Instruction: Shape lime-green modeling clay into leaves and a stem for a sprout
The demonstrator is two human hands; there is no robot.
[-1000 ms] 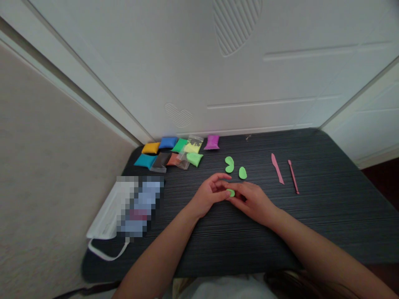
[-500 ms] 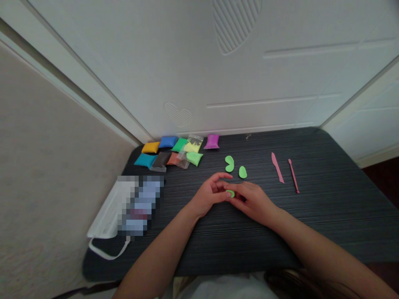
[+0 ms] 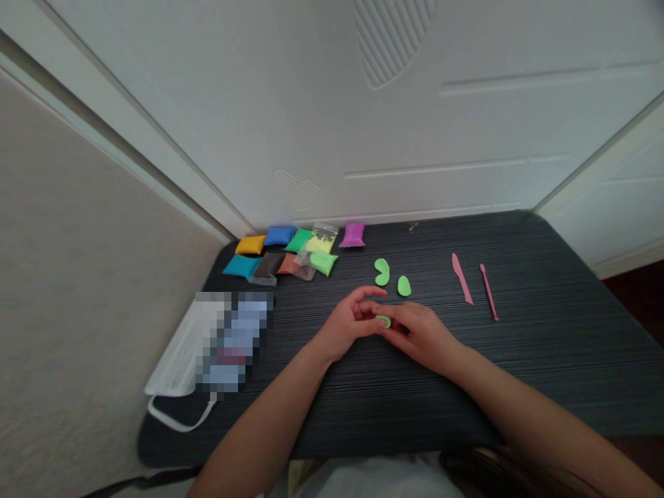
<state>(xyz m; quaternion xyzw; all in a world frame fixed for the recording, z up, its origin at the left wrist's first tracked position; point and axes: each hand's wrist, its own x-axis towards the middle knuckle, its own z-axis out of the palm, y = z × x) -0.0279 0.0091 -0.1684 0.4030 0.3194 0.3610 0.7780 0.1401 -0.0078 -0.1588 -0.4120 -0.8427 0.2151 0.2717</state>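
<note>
Between my two hands is a small piece of light green modelling clay [image 3: 384, 321], partly covered by fingers. My left hand [image 3: 353, 315] pinches it from the left with the thumb, its index finger stretched out above. From the other side my right hand [image 3: 418, 330] grips the same piece with thumb and fingers. Just beyond them on the dark table lie a curved, notched green clay shape [image 3: 382, 273] and a flat green oval [image 3: 404, 286].
A pink plastic knife [image 3: 461, 279] and a thin pink modelling stick [image 3: 488, 292] lie to the right. Several coloured clay packets [image 3: 281, 236] sit at the back left, with a purple packet [image 3: 353, 235] beside them. A white face mask [image 3: 179, 356] and a pixelated object [image 3: 238, 342] are at left.
Both hands stay in nearly the same place, still holding the green clay piece. The things on the table have not moved.
</note>
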